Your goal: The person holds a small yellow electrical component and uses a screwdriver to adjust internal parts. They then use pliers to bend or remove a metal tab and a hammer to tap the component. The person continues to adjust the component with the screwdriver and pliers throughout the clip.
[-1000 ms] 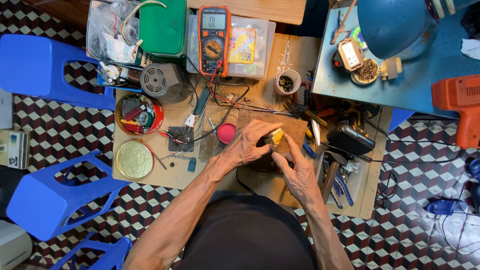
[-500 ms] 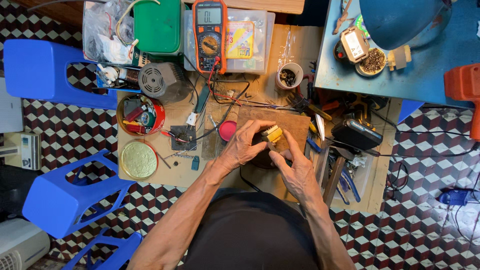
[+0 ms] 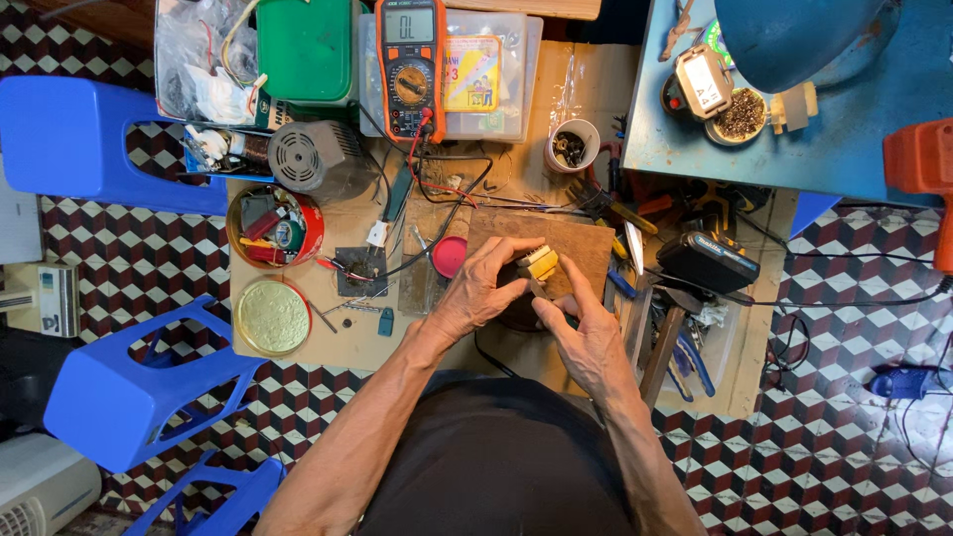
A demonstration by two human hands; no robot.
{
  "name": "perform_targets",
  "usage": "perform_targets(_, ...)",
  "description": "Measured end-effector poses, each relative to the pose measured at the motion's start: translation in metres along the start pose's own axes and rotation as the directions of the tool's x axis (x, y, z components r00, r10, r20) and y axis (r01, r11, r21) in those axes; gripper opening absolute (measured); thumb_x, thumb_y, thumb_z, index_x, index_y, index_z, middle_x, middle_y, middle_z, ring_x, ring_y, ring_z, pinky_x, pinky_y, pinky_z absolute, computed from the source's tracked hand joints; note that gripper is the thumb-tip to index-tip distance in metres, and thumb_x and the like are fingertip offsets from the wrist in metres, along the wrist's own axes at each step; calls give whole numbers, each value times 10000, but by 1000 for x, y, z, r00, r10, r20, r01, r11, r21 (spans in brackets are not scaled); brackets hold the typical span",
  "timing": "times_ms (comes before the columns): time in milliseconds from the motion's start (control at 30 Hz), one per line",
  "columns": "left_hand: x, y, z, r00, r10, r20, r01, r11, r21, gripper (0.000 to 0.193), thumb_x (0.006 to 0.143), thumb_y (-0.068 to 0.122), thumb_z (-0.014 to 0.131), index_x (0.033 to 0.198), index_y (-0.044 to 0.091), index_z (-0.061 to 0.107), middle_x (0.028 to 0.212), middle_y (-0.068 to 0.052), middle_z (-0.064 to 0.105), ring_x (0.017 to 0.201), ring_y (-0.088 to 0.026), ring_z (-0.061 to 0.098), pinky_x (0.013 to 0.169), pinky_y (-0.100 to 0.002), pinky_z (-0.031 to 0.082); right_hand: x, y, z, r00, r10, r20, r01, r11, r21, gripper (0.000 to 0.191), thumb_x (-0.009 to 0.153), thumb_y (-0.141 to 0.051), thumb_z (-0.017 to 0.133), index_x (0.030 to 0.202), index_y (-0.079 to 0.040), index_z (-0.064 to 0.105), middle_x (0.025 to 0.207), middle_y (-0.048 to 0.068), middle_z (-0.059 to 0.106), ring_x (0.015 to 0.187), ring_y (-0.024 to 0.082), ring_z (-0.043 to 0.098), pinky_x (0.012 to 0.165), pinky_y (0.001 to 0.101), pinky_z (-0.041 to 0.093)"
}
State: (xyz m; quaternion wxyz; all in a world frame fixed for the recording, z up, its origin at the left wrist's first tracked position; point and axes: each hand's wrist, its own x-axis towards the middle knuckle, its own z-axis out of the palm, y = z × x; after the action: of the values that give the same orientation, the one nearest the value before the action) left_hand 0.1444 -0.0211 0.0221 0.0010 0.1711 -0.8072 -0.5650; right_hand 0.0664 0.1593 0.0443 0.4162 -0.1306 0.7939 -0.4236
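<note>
Yellow-taped small transformer [image 3: 541,262] pinched in left hand [image 3: 475,296] fingers [image 3: 511,256], above wooden board [image 3: 586,250] on surface. Right hand [image 3: 588,339] fingers closed at its lower edge. Step judged: inspecting or turning part. Next move needs steady grip. Orange multimeter [image 3: 410,62] well apart.

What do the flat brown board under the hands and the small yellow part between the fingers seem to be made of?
The flat brown board looks like wood: matte, with faint grain streaks and worn edges. The small yellow part, held by the left hand with the right hand beside it, looks wrapped in glossy yellow tape or plastic; it is too small to be sure.
</note>
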Motion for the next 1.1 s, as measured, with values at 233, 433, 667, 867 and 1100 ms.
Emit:
perform_targets(233,0,-5,3,999,44,-17,-44,999,-6,555,875,78,715,1408,140,571,1236,-114,638,1148,-263,675,969,-356,552,-1,3,2,998,-60,-24,61,997,36,743,938,-353,643,1572,-82,364,874,91,763,854,167,727,822,362,560)
perform_targets(433,-2,-7,8,997,62,-49,-61,998,10,549,882,68,715,1407,127,567,1230,-126,642,1154,-271,678,973,-356,559,-4,1,12,996,-37,-81,40,999,32,758,917,-356,657,1571,-110,365,842,67,761,786,155,715,760,352,564)
perform_targets(667,-4,-10,11,990,108,-89,-110,994,-18,558,877,-2,684,1408,122,567,1236,-129,638,1168,-274,687,1004,-349,574,-7,-2,19,991,-54,-123,51,998,-27,726,951,-314,641,1583,-103,353,812,81,734,763,159,693,734,341,552)
perform_targets(867,-5,-10,15,991,87,-103,-88,996,-9,567,862,-28,690,1398,118,576,1247,-128,638,1156,-270,682,1004,-340,579,-8,-2,30,981,-96,-167,103,994,34,707,977,-297,614,1581,-85,316,853,74,734,821,142,723,783,323,581)
perform_targets(1100,-8,-10,19,981,116,-158,-120,993,-14,556,854,-10,732,1375,102,574,1261,-144,628,1160,-290,673,996,-351,576,-3,-12,31,967,58,-250,-51,998,35,584,1007,-266,589,1549,-114,432,880,73,720,777,138,665,709,311,535)
